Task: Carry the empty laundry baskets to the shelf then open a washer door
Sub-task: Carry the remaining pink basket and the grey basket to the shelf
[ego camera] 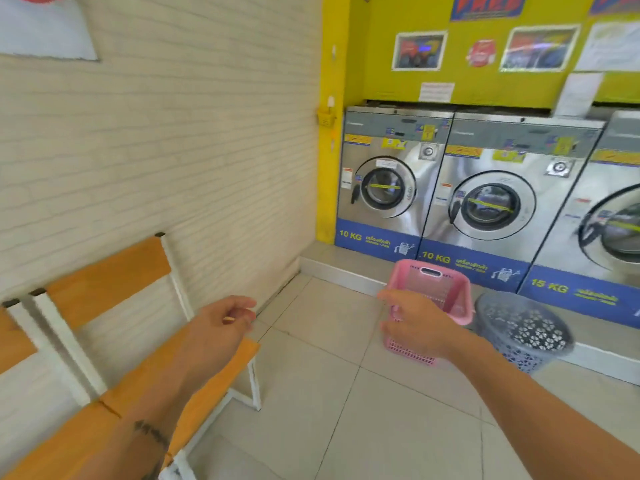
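Note:
A pink rectangular laundry basket (437,285) stands empty on the tiled floor in front of the washers. Beside it on the right a round grey-blue basket (523,329) leans on the step. My right hand (414,325) is stretched out in front of the pink basket's near side, thumb and fingers spread, not clasping it. My left hand (221,320) hovers over the bench end, fingers loosely curled and holding nothing. Three steel front-loading washers stand in a row with round doors (384,192) (491,206) (620,233) that look closed.
A wooden bench with a white frame (152,372) runs along the white brick wall on the left. The washers sit on a raised white step (332,268). A yellow wall with posters (419,51) rises above them. Pale tiled floor (346,410) lies between bench and washers.

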Available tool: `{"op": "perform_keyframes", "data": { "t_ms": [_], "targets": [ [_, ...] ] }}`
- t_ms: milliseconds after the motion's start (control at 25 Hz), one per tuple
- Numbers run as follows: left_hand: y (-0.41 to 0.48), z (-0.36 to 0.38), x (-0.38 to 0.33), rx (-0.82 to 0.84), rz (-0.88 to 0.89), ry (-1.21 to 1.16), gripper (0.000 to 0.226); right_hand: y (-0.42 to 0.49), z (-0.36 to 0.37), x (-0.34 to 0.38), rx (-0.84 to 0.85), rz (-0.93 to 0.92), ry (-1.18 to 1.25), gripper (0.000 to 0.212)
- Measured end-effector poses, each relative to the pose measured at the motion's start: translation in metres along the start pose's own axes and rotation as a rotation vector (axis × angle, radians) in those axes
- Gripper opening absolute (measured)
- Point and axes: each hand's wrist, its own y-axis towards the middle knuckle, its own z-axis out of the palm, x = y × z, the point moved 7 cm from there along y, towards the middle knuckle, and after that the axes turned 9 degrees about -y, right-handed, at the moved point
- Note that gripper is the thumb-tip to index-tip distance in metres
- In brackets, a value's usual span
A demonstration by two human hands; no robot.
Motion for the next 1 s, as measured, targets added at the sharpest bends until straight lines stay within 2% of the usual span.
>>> {"op": "perform_keyframes", "data": {
  "t_ms": [280, 400, 520, 640, 840, 1000],
  "targets": [
    [0.170, 0.184, -0.032, 0.259, 0.087, -0.041, 0.025, 0.070, -0.047, -0.147, -0.081, 0.268, -0.021, 0.060],
    [0.239, 0.252, -0.044, 0.389, 0.117, -0.021, 0.017, 0.118, -0.048, -0.214, -0.085, 0.350, 0.052, 0.066],
    [0.296, 0.315, -0.048, 0.495, 0.130, 0.060, 0.021, 0.159, -0.050, -0.283, -0.111, 0.405, 0.088, 0.066],
    [0.344, 0.374, -0.047, 0.550, 0.137, 0.115, 0.029, 0.185, -0.085, -0.288, -0.155, 0.491, 0.080, 0.050],
    [0.419, 0.476, -0.040, 0.578, 0.107, 0.170, 0.030, 0.256, -0.113, -0.389, -0.200, 0.577, 0.173, 0.043],
    [0.482, 0.545, -0.029, 0.552, 0.028, 0.229, 0.031, 0.325, -0.133, -0.473, -0.179, 0.623, 0.247, 0.052]
  ]
}}
